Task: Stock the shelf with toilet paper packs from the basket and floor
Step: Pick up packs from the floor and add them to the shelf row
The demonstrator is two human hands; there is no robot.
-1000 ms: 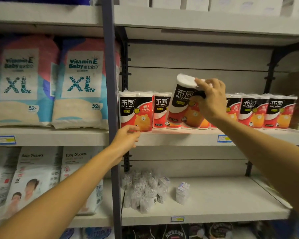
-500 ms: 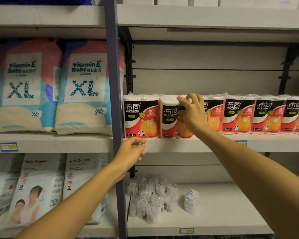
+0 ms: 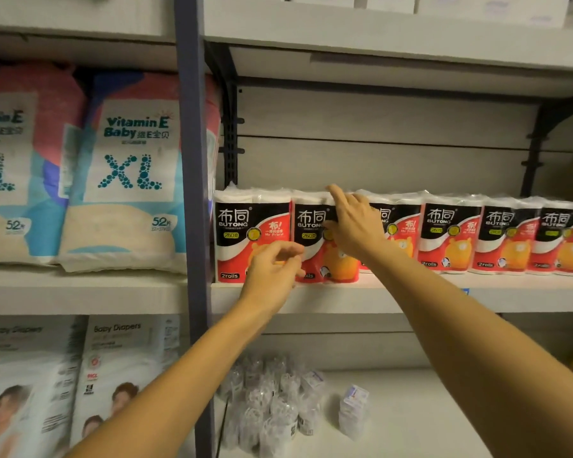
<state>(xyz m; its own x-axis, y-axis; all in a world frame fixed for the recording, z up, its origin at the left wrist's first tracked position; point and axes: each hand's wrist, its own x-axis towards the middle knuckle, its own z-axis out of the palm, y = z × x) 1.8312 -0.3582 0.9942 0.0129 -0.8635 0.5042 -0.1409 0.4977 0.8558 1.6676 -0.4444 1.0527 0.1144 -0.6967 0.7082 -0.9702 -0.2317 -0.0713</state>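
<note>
On shelf (image 3: pixel 394 292), 2nd pack (image 3: pixel 315 226) is pressed by R hand (image 3: pixel 354 223), fingers spread flat; L hand (image 3: pixel 272 269) at its 7 o'clock, fingers loosely curled, nothing gripped.

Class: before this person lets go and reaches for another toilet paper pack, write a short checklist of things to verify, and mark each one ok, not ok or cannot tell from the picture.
1. Second pack stands upright on the shelf: ok.
2. It sits close against the end pack: ok.
3. Its front lines up with the packs to its right: not ok, it stands further forward.
4. Label faces out: ok.
5. Right hand and left hand are clear of the pack: not ok, the right one rests on it.
6. Space remains behind the row: cannot tell.
</note>
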